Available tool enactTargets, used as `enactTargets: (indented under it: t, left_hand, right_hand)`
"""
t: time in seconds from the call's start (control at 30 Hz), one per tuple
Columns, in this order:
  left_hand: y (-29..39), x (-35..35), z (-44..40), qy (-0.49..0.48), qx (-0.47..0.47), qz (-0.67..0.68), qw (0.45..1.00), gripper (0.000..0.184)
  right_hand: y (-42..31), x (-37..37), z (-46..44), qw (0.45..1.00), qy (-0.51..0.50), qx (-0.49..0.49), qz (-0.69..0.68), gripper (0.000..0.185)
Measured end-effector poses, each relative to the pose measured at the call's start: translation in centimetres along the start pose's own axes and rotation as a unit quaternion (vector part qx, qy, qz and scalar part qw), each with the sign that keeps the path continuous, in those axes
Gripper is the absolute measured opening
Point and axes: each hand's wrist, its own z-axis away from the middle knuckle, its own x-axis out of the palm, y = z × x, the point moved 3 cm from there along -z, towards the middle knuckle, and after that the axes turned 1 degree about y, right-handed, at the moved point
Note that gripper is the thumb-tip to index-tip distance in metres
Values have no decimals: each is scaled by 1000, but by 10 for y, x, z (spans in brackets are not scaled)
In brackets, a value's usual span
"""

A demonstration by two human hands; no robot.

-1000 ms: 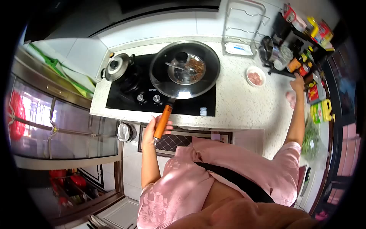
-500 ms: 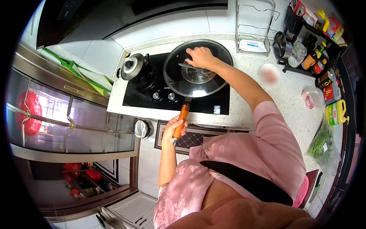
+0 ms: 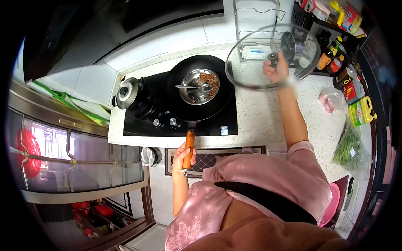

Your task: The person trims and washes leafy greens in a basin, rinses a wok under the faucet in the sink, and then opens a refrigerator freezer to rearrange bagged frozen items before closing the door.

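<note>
My left hand (image 3: 183, 155) is wrapped round the wooden handle (image 3: 189, 144) of a black wok (image 3: 173, 109) on the stove. In the wok sits a metal bowl (image 3: 197, 98) holding small brown pieces and a spoon (image 3: 190, 87). The wok is uncovered. My right hand (image 3: 276, 72) grips the knob of a large glass lid (image 3: 247, 77), held above the counter to the right of the stove. The lid's rim and my right wrist are slightly blurred.
A lidded pot (image 3: 127, 94) stands on the left burner. Behind the lid is a wire rack (image 3: 257, 33). Bottles (image 3: 324, 60), a bag of meat (image 3: 331, 100), a yellow-green jug (image 3: 360, 112) and bagged greens (image 3: 348, 147) line the right side. A knife (image 3: 348, 194) lies lower right.
My right hand came from the bottles to the lid's knob, then lifted the lid off the wok and rightward. My left hand closed round the wok handle. The view shifted.
</note>
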Motion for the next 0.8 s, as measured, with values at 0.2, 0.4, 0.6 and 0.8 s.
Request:
enactTargets:
  t: [0.2,0.4,0.6,0.8]
  left_hand:
    - [0,5,0,9,-13,1,1000,51]
    - [9,21,1,66,-9,-54,996,54]
    - [14,14,1,93,-44,-125,987,39]
    - [13,17,0,98,-31,-111,989,39]
  right_hand:
    - [-9,-22,-15,962,186,-115,-163,28]
    - [-9,-42,-81,972,96,-53,-209,23]
    - [-3,-43,-141,976,133,-24,-171,41]
    - [-1,-63,-182,977,172,-19,-123,45]
